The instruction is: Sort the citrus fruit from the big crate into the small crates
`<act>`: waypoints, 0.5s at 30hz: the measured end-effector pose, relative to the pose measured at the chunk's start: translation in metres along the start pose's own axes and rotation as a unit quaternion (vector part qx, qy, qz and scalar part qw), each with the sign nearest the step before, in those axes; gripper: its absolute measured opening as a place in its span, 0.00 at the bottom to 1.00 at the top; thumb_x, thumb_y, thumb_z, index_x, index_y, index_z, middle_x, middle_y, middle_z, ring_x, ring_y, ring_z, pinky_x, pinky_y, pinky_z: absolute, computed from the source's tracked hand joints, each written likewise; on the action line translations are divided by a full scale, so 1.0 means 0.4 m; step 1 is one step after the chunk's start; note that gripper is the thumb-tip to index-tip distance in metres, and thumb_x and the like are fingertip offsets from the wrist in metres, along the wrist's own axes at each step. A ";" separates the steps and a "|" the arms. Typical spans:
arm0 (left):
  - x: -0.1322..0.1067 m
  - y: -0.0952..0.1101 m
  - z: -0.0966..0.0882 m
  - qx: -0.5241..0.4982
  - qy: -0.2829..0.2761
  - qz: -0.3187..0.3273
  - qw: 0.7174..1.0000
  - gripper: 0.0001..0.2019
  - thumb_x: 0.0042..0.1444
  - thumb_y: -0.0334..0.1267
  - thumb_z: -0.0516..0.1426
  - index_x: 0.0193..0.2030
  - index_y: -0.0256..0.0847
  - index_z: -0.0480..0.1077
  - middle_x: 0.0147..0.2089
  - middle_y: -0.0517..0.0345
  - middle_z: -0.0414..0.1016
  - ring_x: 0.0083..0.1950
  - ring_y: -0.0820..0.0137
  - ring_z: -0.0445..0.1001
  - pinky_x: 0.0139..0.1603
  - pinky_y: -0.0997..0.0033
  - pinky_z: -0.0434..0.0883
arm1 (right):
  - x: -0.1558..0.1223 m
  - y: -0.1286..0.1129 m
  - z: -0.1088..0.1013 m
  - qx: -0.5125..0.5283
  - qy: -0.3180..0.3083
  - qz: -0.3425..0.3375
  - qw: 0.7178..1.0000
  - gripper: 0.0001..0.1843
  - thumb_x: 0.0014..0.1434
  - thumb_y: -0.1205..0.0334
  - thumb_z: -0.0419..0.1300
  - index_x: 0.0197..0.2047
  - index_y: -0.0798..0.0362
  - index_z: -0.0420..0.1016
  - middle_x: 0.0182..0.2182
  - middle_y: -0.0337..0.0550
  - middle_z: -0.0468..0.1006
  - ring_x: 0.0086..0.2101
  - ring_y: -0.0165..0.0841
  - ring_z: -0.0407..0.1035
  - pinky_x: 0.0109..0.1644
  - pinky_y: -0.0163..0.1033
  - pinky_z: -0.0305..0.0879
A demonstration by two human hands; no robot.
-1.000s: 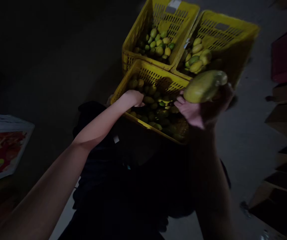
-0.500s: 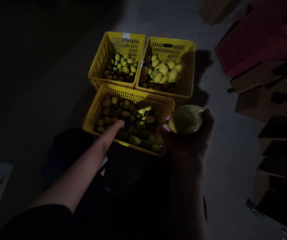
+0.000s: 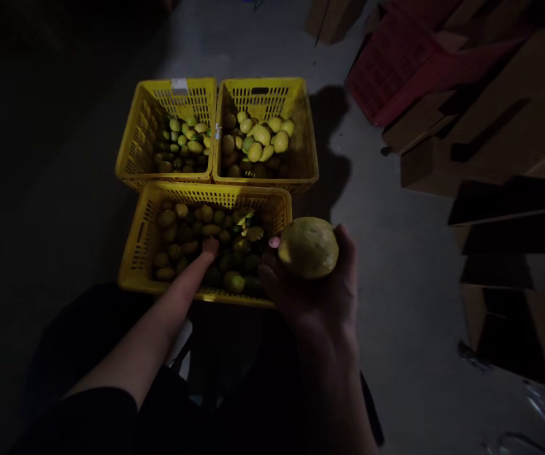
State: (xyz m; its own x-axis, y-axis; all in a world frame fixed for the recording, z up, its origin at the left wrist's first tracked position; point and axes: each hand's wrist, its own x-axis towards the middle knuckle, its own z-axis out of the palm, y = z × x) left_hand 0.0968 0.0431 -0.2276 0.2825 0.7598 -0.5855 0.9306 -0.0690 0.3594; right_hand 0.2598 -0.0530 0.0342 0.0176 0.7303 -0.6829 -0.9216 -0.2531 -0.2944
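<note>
The left hand [image 3: 210, 246] reaches over the near edge of the front crate [image 3: 133, 256] among dark fruits [image 3: 167, 218]; its grip cannot be told. The right hand [image 3: 317, 306], palm up, grasps a large fruit [image 3: 308, 248] at that crate's right edge. Beyond the far edge, the left rear crate [image 3: 133, 142] and right rear crate [image 3: 306, 142] hold green and yellow fruits [image 3: 195, 146].
</note>
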 end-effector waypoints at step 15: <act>-0.278 0.060 -0.386 -0.386 0.206 0.032 0.899 0.19 0.63 0.46 0.45 0.44 0.35 0.70 0.39 0.51 0.77 0.42 0.71 0.74 0.44 0.73 0.71 | 0.072 0.064 -0.007 -0.187 -0.131 -0.208 0.951 0.23 0.49 0.37 0.52 0.33 0.49 0.63 0.20 0.35 0.68 0.17 0.27 0.59 0.19 0.34 0.55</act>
State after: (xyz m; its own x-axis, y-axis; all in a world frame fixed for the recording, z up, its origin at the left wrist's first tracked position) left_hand 0.0518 0.0566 -0.0417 0.0724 0.9560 -0.2844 0.4327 0.2268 0.8726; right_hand 0.2379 -0.0404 0.0053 0.2077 0.9374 -0.2796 -0.6536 -0.0797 -0.7526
